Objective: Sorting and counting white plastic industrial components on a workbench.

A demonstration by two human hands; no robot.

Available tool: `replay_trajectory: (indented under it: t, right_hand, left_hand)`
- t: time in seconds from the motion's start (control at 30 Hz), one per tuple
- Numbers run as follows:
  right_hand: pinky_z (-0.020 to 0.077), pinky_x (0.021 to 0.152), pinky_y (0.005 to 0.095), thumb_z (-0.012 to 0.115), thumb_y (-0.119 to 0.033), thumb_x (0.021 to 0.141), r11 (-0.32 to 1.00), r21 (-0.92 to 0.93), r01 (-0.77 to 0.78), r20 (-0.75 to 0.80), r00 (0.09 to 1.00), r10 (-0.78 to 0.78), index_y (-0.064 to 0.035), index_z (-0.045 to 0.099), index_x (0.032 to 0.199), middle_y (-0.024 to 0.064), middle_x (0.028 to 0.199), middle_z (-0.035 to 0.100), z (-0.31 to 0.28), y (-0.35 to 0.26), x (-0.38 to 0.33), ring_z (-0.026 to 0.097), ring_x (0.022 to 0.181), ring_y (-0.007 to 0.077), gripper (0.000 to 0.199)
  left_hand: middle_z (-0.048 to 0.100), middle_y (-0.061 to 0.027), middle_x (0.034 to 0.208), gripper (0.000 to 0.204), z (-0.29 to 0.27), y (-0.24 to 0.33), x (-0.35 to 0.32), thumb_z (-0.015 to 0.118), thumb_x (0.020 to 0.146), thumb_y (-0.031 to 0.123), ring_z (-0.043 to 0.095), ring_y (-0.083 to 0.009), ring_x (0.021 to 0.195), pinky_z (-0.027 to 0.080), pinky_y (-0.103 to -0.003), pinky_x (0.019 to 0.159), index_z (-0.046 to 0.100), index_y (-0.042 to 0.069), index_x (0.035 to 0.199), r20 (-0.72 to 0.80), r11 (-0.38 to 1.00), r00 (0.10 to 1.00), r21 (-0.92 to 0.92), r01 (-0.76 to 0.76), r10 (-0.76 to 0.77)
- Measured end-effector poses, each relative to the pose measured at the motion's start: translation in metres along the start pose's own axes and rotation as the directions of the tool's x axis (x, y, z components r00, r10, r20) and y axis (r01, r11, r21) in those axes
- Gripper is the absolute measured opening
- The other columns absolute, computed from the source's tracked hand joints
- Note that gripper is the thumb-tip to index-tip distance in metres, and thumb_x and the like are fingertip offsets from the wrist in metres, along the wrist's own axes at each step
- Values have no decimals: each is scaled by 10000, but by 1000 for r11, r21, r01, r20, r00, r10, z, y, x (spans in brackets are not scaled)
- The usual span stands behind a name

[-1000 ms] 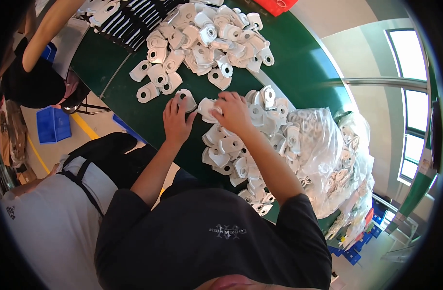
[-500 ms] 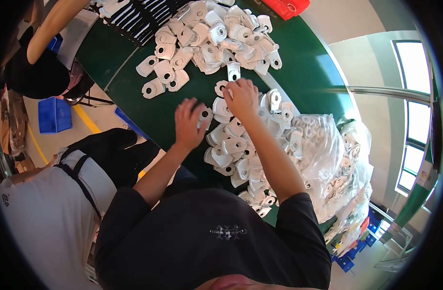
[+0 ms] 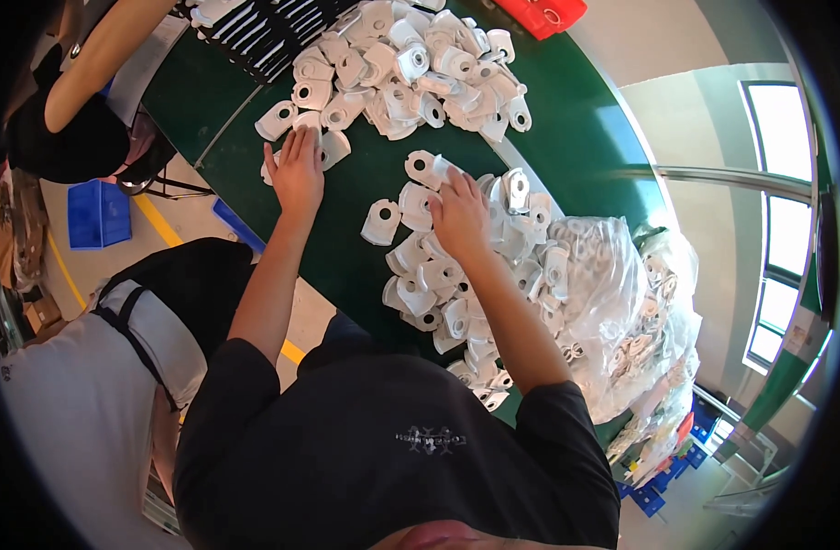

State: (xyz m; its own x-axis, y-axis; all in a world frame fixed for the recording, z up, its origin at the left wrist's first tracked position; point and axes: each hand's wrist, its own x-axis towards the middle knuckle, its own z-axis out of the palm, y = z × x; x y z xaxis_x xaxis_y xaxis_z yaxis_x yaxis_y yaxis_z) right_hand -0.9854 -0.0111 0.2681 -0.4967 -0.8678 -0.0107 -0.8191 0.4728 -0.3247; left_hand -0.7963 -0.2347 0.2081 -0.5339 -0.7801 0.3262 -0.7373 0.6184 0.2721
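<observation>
Two groups of white plastic parts, flat tabs with a round hole, cover much of the green table [image 3: 346,266]. At the left edge of the far pile [image 3: 392,73], my left hand [image 3: 298,179] lies over several parts, fingers stretched out and partly hiding them. My right hand [image 3: 461,213] rests at the top of the near heap [image 3: 438,280]. Its fingers reach forward over a white part beside a holed part [image 3: 421,167], with the thumb apart. One loose part [image 3: 380,223] lies between my hands, nearer to the right one. Neither hand visibly grips a part.
Clear plastic bags [image 3: 608,312] of similar parts stand right of my right forearm. A black slotted rack [image 3: 259,41] and a red bin [image 3: 543,14] sit at the far side. Another person works at the left, near a blue crate [image 3: 99,215].
My left hand has moved left and forward onto the far pile's edge, away from the loose part. My right hand has drawn back slightly; the parts under its fingers have shifted.
</observation>
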Motion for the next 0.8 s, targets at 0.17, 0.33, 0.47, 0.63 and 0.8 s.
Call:
replay_trajectory:
  t: [0.17,0.33,0.47,0.63,0.8]
  right_hand:
    - [410,1079,522,656,-255,930,998,20,58,-29,998,-57,-46,729,984,128,1379,594,-6,-3,-18,518,1308,365,228]
    - [412,1061,496,684,-249,901,997,20,70,-65,996,-69,-82,731,935,102,1308,631,-5,-11,-15,545,1263,342,177]
    - [420,1029,493,694,-239,886,995,65,72,-41,997,-69,-78,718,919,89,1220,649,-6,-17,-14,572,1178,329,166]
    - [428,1012,484,702,-216,876,996,54,66,0,998,-66,-104,687,1016,88,1186,647,-11,-24,-14,574,1173,323,180]
    - [448,961,492,705,-189,863,977,131,168,-132,980,-151,-124,663,1135,78,1256,610,3,-54,11,566,1174,316,283]
  left_hand:
    - [705,-97,1229,344,-18,22,-38,621,917,33,651,-271,1164,407,-499,1046,678,104,1248,-201,964,976,-229,-131,85]
    - [718,-98,1181,356,-28,76,-89,646,829,-25,677,-261,1133,504,-414,920,693,69,1169,-75,835,957,-473,-280,279]
    - [707,-33,1203,300,-29,86,-102,671,843,70,641,-233,1195,467,-426,1016,703,117,1137,-31,792,917,-494,-359,397]
    - [497,-147,1458,479,-25,50,-70,734,845,227,437,-387,1380,299,-611,1127,617,144,1302,16,957,986,-242,-159,168]
    - [351,-244,1575,582,-14,32,-47,638,940,404,315,-440,1470,213,-662,1163,526,143,1448,99,988,983,-16,154,-152]
